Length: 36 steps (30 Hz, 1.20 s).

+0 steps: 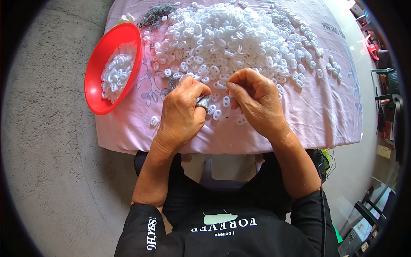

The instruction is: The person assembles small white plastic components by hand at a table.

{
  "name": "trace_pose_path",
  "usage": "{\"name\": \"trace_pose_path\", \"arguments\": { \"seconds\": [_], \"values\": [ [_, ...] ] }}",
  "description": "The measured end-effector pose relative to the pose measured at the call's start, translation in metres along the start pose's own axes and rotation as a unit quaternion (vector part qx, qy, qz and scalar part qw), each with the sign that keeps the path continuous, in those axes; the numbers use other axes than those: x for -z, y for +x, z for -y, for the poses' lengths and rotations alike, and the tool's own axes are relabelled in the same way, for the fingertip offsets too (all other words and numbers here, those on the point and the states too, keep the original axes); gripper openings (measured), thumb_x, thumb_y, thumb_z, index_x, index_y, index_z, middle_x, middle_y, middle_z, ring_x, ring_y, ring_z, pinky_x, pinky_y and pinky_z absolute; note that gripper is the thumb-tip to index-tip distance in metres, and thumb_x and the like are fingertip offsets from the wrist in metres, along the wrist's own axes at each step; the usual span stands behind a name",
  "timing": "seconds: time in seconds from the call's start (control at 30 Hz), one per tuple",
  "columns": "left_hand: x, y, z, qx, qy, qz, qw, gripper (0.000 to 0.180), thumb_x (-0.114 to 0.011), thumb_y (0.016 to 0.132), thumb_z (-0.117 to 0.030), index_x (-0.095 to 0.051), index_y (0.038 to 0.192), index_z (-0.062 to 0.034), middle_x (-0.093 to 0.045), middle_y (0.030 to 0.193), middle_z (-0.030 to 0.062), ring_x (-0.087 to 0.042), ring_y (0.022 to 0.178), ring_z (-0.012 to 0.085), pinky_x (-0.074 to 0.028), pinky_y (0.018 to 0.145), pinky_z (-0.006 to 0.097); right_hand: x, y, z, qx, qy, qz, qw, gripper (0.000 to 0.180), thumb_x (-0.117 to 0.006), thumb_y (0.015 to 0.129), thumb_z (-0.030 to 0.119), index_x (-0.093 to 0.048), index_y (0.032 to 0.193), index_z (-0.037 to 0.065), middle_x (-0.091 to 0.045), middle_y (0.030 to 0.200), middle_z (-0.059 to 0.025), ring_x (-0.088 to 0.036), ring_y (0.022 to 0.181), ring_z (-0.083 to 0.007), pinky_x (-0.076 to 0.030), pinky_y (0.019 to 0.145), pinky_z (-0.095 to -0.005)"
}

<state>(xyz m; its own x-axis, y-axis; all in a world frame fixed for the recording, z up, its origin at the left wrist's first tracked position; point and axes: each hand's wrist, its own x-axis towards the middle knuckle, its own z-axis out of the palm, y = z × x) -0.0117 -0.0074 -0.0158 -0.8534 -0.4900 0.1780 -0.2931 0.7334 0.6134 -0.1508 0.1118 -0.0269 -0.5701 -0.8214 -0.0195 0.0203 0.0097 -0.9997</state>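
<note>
My left hand (182,112) is closed, its thumb and forefinger curled round a silver-grey, rough-textured piece (204,103); its exact kind does not show. To the right, my right hand (261,105) pinches thumb against forefinger, and whatever lies between the tips is too small to make out. Below and between the hands lie loose white oval plastic pieces with two holes (226,101). Just beyond the fingers rises a large heap of the same white pieces (231,36). Partly hidden behind my left hand is a grey wiry tangle (172,82).
A red bowl (95,85) holding more white pieces stands tilted at the table's left edge. Dark grey wiry strands (155,16) lie at the far left. The table wears a pink patterned cloth (299,124). Chairs and other items (387,83) stand along the right side.
</note>
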Motion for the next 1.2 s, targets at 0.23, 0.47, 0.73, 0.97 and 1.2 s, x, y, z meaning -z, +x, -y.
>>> {"name": "trace_pose_path", "arguments": {
  "seconds": [0.23,0.47,0.73,0.97,1.2],
  "values": [
    [-0.009,0.001,-0.008,-0.010,-0.007,0.000,1.000,0.025,-0.054,0.067,0.007,-0.063,0.090,-0.0007,-0.056,0.084,0.0127,-0.058,0.076,0.0286,-0.047,0.067,0.037,0.000,0.000,0.000,0.007,-0.003,0.005,1.000,0.006,-0.062,0.087,0.001,-0.060,0.088,-0.004,-0.065,0.072,-0.0076,-0.061,0.060,-0.0085,-0.048,0.053,-0.0232],
    [-0.012,0.005,-0.007,-0.055,0.022,0.005,0.998,0.023,-0.054,0.069,0.009,-0.059,0.089,0.0007,-0.057,0.084,0.0145,-0.059,0.077,0.0319,-0.047,0.069,0.039,-0.002,0.000,-0.001,0.014,0.004,0.009,1.000,0.006,-0.062,0.087,0.001,-0.059,0.087,-0.005,-0.065,0.072,-0.0080,-0.061,0.061,-0.0092,-0.049,0.054,-0.0233],
    [-0.003,0.003,-0.015,-0.037,-0.029,-0.014,0.999,0.027,-0.050,0.069,0.012,-0.055,0.093,0.0003,-0.059,0.087,0.0167,-0.060,0.082,0.0344,-0.049,0.073,0.039,-0.003,0.001,-0.001,0.014,0.015,0.014,1.000,0.007,-0.062,0.088,0.001,-0.059,0.088,-0.005,-0.065,0.073,-0.0080,-0.062,0.061,-0.0092,-0.049,0.054,-0.0234],
    [0.004,0.008,-0.008,0.006,-0.172,-0.014,0.985,0.028,-0.050,0.078,0.018,-0.059,0.099,0.0032,-0.061,0.094,0.0058,-0.062,0.088,0.0135,-0.050,0.082,0.025,-0.002,0.002,-0.003,0.000,0.016,0.022,1.000,0.005,-0.060,0.089,0.001,-0.058,0.088,-0.004,-0.065,0.074,-0.0079,-0.063,0.062,-0.0100,-0.049,0.054,-0.0234],
    [0.009,0.008,-0.012,0.135,-0.356,0.015,0.924,0.031,-0.045,0.076,0.019,-0.060,0.098,0.0041,-0.062,0.094,0.0062,-0.061,0.089,0.0114,-0.049,0.080,0.023,-0.001,0.002,0.004,-0.049,0.051,0.060,0.996,0.006,-0.053,0.094,0.005,-0.056,0.092,-0.001,-0.066,0.082,-0.0056,-0.059,0.063,-0.0060,-0.045,0.054,-0.0192]
  ]
}}
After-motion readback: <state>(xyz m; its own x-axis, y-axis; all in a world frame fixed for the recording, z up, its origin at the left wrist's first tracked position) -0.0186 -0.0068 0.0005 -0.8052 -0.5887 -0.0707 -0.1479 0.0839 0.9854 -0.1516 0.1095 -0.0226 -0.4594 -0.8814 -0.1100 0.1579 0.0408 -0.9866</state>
